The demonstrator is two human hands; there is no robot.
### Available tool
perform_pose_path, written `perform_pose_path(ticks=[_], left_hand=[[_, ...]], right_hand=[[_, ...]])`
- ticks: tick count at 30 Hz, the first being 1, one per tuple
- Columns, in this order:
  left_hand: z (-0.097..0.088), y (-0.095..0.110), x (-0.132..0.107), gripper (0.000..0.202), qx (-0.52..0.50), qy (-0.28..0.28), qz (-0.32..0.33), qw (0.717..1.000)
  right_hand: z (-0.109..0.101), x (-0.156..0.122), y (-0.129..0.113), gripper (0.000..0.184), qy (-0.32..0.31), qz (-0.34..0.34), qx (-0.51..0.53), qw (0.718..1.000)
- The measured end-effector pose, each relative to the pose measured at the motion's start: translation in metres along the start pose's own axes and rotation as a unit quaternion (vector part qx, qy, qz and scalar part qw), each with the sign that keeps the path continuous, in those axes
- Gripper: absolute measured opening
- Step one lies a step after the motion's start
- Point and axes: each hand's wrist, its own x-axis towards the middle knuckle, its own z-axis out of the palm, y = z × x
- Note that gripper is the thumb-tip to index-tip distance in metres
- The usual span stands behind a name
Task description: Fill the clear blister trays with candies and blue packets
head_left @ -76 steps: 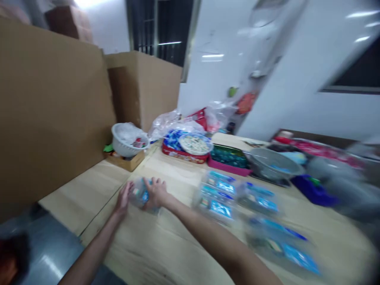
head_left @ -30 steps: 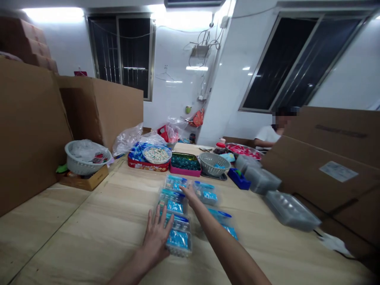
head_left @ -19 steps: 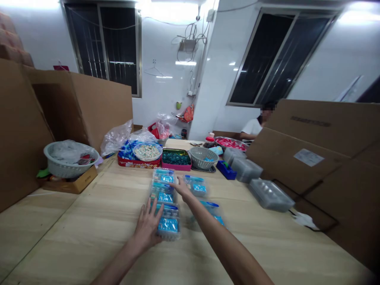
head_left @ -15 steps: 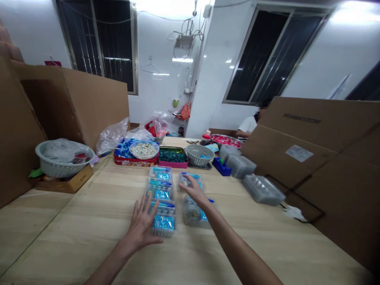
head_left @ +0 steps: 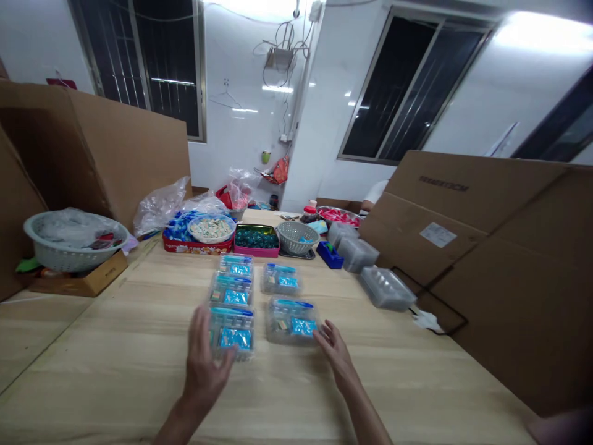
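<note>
Clear plastic boxes stand in two columns on the wooden table, each with a blue packet and a blue pen inside. My left hand (head_left: 204, 358) is open at the front-left of the nearest left box (head_left: 234, 318), thumb by its front edge; whether it touches is blurred. At the right column's nearest box (head_left: 282, 337), my right hand (head_left: 337, 358) is open, fingertips by the right front corner. Behind these are another right-column box (head_left: 273, 285) and the left column's middle box (head_left: 220, 296) and far box (head_left: 227, 266).
Toward the back sit a white bowl of small pieces (head_left: 212, 230), a pink tin of dark teal beads (head_left: 256, 252), a grey colander (head_left: 296, 241) and a blue tape dispenser (head_left: 330, 255). Stacked clear boxes (head_left: 388, 290) stand right, before a large carton (head_left: 486, 247). A basket (head_left: 69, 256) is left.
My right hand has drawn back from the right column's far box to the near one's front right corner. My left hand has shifted left and lower beside the near left box. The view has swung slightly.
</note>
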Motion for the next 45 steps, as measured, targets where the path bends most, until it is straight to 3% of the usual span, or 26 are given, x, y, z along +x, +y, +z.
perform_pose_path(ticks=[3,6,8,10,14,21,30,45], left_hand=[[0.021,0.046,-0.010,0.075,-0.154,-0.164,-0.052,0.973],[0.064,0.074,-0.006,0.078,-0.259,-0.267,-0.234,0.898],[0.095,0.079,0.002,0.081,-0.275,-0.276,-0.336,0.858],[0.121,0.077,0.009,0.083,-0.267,-0.270,-0.394,0.837],[0.149,0.068,0.016,0.081,-0.250,-0.245,-0.427,0.834],[0.162,0.059,0.032,0.077,-0.224,-0.203,-0.435,0.848],[0.166,0.055,0.035,0.070,-0.231,-0.174,-0.420,0.860],[0.178,0.047,0.042,0.075,-0.252,-0.150,-0.448,0.845]], right_hand=[[0.007,0.005,0.003,0.082,0.017,0.016,0.036,0.999],[0.010,0.014,0.004,0.075,0.018,0.022,0.050,0.998],[0.012,0.019,0.006,0.070,0.026,0.020,0.054,0.998],[0.013,0.025,0.010,0.066,0.024,0.006,0.057,0.998],[0.022,0.038,0.018,0.059,-0.005,-0.043,0.064,0.997],[0.041,0.057,0.010,0.059,-0.044,-0.049,0.065,0.996],[0.035,0.078,0.009,0.058,-0.096,-0.055,0.049,0.993],[0.047,0.075,-0.003,0.062,-0.090,-0.043,0.044,0.994]])
